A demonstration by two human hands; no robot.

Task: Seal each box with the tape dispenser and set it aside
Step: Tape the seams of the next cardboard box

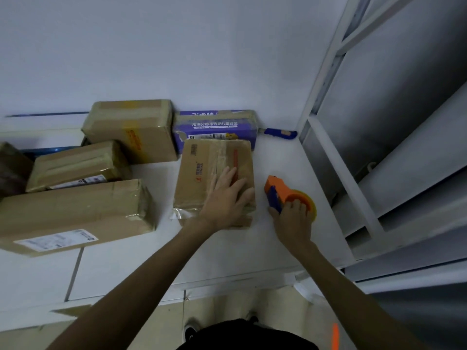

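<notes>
left hand [225,198]: fingers straight and spread, pressing flat on the taped cardboard box [199,180]
right hand [293,219]: fingers curled round the orange tape dispenser [281,190]
cardboard box: under left fingers, on the counter [278,157]

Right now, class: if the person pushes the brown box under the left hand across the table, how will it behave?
The brown box probably slides rather than tips, lying flat and low on the table. Its glossy tape may be slippery under the left hand. Its rumpled edge suggests soft cardboard.
</notes>
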